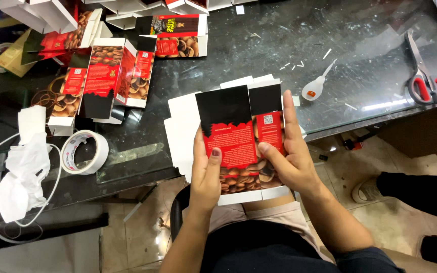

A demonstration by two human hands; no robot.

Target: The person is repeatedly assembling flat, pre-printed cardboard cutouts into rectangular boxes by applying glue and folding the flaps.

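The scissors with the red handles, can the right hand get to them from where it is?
Probably yes, but not right away. The right hand is busy holding the flat printed carton. The scissors lie far off to its right on the glass tabletop, with nothing blocking the way, so it would have to let go and stretch.

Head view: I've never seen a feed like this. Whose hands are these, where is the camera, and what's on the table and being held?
There is no machine here. The camera sits on a person's head and looks down at their own two bare hands. The left hand and right hand together hold a flat, unfolded carton, printed red and black with nuts pictured on it. Beyond it is a dark glass-topped table. On it lie more printed cartons, a roll of tape, red-handled scissors, a small white spoon and white crumpled material. Another person's shoe shows at the right.
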